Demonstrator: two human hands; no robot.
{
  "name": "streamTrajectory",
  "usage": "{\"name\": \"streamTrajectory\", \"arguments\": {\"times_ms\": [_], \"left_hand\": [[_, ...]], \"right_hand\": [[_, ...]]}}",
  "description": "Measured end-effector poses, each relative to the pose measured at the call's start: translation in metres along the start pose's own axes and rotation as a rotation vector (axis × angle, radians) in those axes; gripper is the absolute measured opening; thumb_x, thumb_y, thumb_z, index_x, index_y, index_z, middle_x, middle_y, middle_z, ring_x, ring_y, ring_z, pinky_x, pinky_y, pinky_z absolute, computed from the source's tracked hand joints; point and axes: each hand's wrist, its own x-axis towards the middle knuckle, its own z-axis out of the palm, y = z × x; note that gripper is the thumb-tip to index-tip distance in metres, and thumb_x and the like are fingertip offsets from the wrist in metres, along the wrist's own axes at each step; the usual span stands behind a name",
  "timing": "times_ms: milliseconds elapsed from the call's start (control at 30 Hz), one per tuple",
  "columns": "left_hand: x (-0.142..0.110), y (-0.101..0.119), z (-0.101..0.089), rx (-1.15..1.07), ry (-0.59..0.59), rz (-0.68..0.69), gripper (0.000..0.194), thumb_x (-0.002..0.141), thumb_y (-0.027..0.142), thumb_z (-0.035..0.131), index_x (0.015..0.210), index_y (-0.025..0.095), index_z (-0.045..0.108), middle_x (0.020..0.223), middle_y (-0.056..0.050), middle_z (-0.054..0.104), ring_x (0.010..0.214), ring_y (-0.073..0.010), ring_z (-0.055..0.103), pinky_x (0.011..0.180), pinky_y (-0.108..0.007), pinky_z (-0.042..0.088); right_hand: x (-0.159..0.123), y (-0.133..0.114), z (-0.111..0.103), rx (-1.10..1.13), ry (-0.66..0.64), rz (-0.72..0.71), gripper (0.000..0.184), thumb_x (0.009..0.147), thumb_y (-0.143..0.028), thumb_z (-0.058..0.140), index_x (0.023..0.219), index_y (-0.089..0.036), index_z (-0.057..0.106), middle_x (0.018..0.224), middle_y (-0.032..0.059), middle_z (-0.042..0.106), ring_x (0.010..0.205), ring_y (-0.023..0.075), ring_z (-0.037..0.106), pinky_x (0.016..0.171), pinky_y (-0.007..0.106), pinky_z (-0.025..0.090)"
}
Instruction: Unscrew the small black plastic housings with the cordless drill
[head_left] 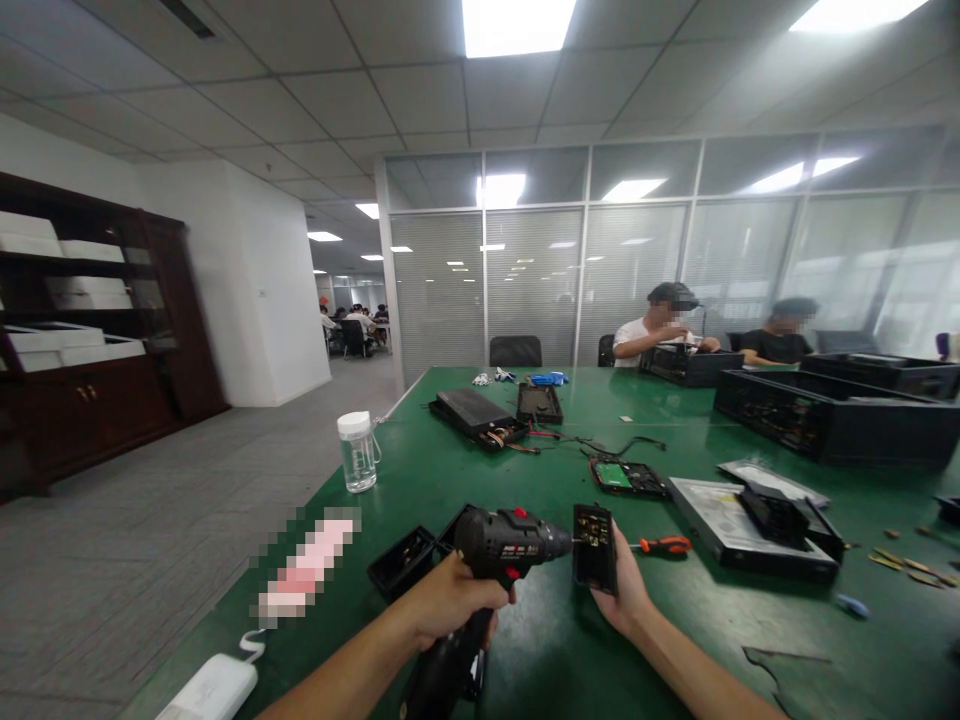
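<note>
Apparently lining up: left hand (466, 598) clasping drill (504, 542), right hand (627, 585) grasping black box (594, 553) by its tip; next calls for steady aim.

Bright ceiling panels (519, 25) — glare on glass (634, 270), stretched edges.

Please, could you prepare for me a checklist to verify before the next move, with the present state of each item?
1. Black drill held in the left grip: ok.
2. Black part held in the right grip: ok, at its right side.
3. Black drill pointing toward the black part: ok.
4. Contact between the two: cannot tell, the gap is too small to judge.
5. Loose tools well away from the right grip: not ok, the orange-and-black screwdriver appears close to it.
6. Water bottle upright with its white lid on: ok.
</note>
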Motion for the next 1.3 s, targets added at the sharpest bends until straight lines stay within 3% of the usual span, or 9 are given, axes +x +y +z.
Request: {"name": "streamTrajectory", "arguments": {"times_ms": [1300], "left_hand": [[-0.0022,0.0009,0.0015,0.031,0.005,0.022,0.019,0.062,0.02,0.049,0.076,0.011,0.058,0.048,0.0,0.052,0.041,-0.0104,0.046,0.043,-0.023,0.036]], "right_hand": [[-0.0007,0.0004,0.0018,0.016,-0.002,-0.004,0.027,0.071,-0.046,0.056,0.08,-0.021,0.059,0.067,-0.0008,0.063,0.058,0.0164,0.058,0.051,0.028,0.046]]}}
